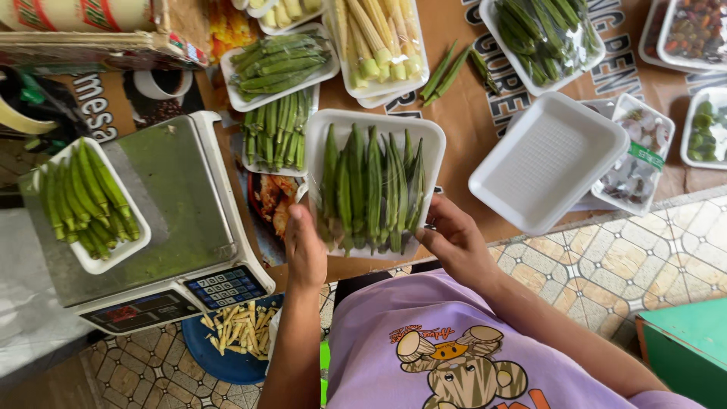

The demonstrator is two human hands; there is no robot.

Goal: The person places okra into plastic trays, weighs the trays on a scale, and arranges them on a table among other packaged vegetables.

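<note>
Okra tray (372, 185), white foam, at frame centre, gripped level by left hand (304, 250) at seven o'clock and right hand (454, 241) at five, keeping pods from sliding, scale (151, 220) at nine.

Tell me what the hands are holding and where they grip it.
Both hands hold a white foam tray of okra: the left hand grips its near left corner, the right hand its near right corner.

A patterned tile floor (606, 265) lies below the brown table (454, 129), in daylight.
</note>
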